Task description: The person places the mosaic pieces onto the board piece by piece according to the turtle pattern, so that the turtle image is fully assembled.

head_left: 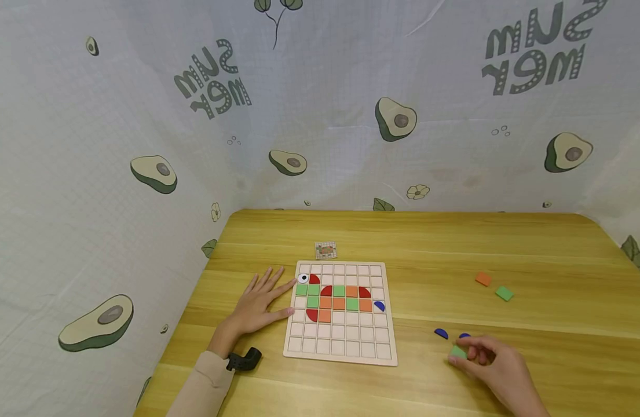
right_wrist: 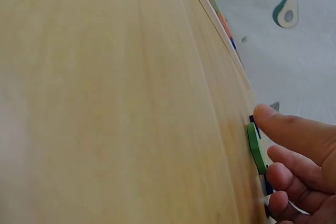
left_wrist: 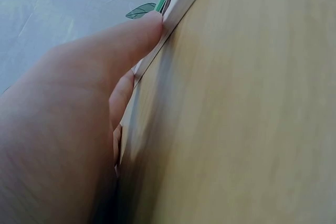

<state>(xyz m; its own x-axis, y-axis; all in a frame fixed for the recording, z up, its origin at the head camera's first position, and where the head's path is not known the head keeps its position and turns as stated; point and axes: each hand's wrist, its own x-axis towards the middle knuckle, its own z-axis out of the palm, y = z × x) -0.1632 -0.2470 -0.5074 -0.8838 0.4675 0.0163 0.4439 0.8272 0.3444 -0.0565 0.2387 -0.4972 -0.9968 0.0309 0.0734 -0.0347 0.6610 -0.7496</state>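
The wooden grid board lies on the table with green, orange and red tiles, an eye tile and a blue half-round tile in its cells. My left hand rests flat with fingers spread; thumb and index finger touch the board's left edge. In the left wrist view the thumb presses that edge. Right of the board, my right hand pinches a green square tile between thumb and fingers. This green tile shows edge-on in the right wrist view. Two blue half-round pieces lie close by.
A small picture card lies behind the board. On the right of the table are a loose orange tile and a green tile. A printed cloth with avocados hangs behind and beside the table.
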